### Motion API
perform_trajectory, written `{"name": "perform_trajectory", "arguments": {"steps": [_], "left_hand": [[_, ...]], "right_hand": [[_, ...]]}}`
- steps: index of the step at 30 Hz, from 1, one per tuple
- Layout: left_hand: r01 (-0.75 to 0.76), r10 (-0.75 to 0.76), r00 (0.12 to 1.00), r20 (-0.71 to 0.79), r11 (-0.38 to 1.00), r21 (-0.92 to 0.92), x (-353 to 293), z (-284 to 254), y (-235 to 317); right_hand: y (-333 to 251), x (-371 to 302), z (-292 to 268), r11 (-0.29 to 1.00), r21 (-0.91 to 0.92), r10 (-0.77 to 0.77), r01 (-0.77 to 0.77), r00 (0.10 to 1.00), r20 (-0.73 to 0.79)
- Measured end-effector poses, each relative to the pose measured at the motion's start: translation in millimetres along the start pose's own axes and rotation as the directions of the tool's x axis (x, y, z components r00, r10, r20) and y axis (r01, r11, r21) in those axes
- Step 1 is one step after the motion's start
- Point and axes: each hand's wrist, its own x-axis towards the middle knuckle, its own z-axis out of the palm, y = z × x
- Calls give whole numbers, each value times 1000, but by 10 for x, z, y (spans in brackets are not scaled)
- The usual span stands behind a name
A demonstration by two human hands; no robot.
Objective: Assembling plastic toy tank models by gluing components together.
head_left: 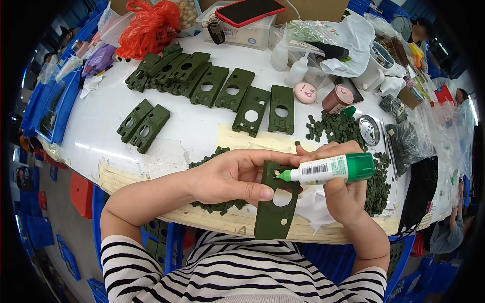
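Note:
My left hand [235, 174] grips a dark green plastic model tank hull part [270, 219] with a large round hole, held over the table's near edge. In my right hand [343, 197] is a white glue bottle [321, 170] with a green base, lying nearly level. Its green nozzle points left and meets the part near a small square opening; whether glue is coming out I cannot tell. Small green plastic pieces [217, 206] lie under and beside my left wrist. A larger heap of such pieces [338, 129] spreads beyond my right hand.
Several matching hull parts [242, 91] stand in a row at the back; a pair [144, 126] lies at left. Behind them are a red bag [149, 28] and a clear box [242, 33] with a phone [250, 11]. Squeeze bottles [298, 68] and a round tin lid [369, 130] are at right.

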Motion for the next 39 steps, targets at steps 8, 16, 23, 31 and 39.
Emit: {"name": "perform_trajectory", "arguments": {"steps": [8, 16, 23, 31, 39], "left_hand": [[-56, 57, 998, 25, 998, -20, 11, -17, 57], [-69, 71, 997, 15, 995, -77, 28, 36, 128], [-85, 91, 994, 54, 992, -96, 19, 16, 114], [-75, 79, 996, 43, 993, -91, 19, 19, 120], [-82, 87, 995, 47, 990, -111, 21, 31, 122]], "right_hand": [[-124, 70, -31, 999, 35, 34, -32, 997, -73], [-104, 64, -101, 1000, 18, 8, -7, 998, -67], [-169, 84, -88, 987, -152, 41, -41, 999, -7], [-150, 68, -145, 970, -244, 15, -13, 1000, 4], [-160, 69, -135, 967, -255, 23, -23, 1000, -2]]}}
